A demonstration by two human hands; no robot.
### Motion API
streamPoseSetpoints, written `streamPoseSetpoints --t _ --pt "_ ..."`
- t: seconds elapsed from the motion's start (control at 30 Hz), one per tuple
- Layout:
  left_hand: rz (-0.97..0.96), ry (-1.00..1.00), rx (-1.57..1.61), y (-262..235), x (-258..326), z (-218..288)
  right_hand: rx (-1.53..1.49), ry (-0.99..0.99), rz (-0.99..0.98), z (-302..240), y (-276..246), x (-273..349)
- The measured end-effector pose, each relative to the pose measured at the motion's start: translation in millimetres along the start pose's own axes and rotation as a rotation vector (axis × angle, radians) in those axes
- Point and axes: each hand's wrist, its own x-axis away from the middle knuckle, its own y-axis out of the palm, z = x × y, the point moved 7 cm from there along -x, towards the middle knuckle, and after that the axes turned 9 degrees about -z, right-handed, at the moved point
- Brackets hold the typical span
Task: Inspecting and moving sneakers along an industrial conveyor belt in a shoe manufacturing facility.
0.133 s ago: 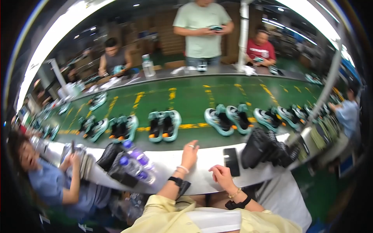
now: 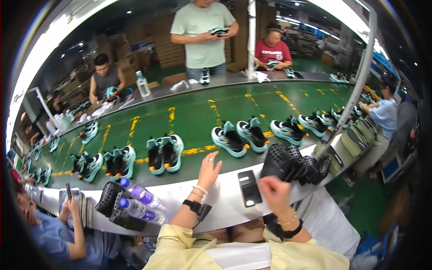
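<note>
Green belt [image 2: 191, 108] with shoes [image 2: 172, 152], phone [image 2: 248, 186] between hands [image 2: 208, 172] [image 2: 276, 192]: left spread and empty, right's grip unclear.

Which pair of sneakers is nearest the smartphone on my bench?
The black-and-teal sneakers straight beyond the smartphone, right of your left hand. The next pair leftward lies left of that hand; the rest are farther off.

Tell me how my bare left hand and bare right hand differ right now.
Your bare left hand looks sharp, fingers extended near the long green work surface; your bare right hand is blurred, fingers seemingly curled, by the flat black rectangular phone. The left wears a white beaded bracelet; the right, a gold-coloured bracelet. Both also have black wristbands.
</note>
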Motion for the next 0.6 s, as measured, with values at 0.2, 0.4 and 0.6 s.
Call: streamPoseSetpoints --t 0.2,0.4,0.6 --pt "-0.120 0.184 -0.069 91 -112 63 0.779 0.337 0.275 15 -123 -24" --pt "-0.413 0.139 -0.317 169 -155 88 1.006 0.412 -0.043 79 -104 -27" --pt "-0.383 0.082 -0.397 167 -160 68 1.056 0.414 -0.106 76 -94 -42"
